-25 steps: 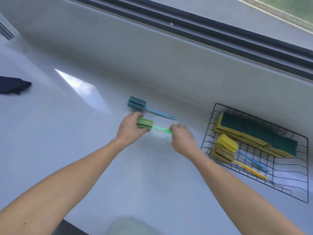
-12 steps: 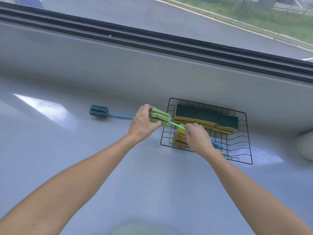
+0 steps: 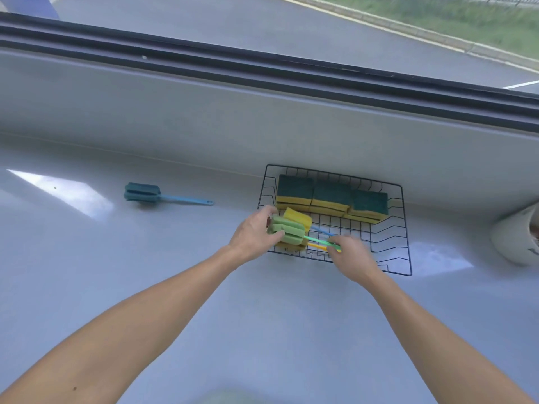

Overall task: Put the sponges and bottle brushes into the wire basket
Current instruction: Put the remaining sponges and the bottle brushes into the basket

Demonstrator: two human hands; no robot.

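On a smooth pale grey counter [image 3: 145, 287] beneath a window with a dark frame [image 3: 262, 68], a black wire basket [image 3: 407, 228] sits against the far wall, right of centre. Along its far side lie three rectangular sponges, yellow foam with dark green scouring tops [image 3: 331, 195], set side by side and touching one another. In the near left part of the basket rests a bottle brush with a yellow foam head [image 3: 297, 218], and thin blue and yellow handles run out from beneath toward the right. Both bare hands hold a bottle brush with a light green foam head and a thin green plastic handle [image 3: 287, 231] just above the basket's near left corner, over the yellow head. The left hand [image 3: 252, 236] has its grip closed around the green foam head, thumb on the near side and fingers curled over the far side. The right hand [image 3: 350, 255] has its grip pinching the end of the green handle, low over the basket's near edge; that hand is somewhat blurred. Well to the left, apart from the basket, a bottle brush with a dark teal foam head and a light blue handle [image 3: 143, 193] lies flat on the counter, handle pointing right. At the right edge of the view, a white rounded container [image 3: 513, 240] stands on the counter, only partly visible.
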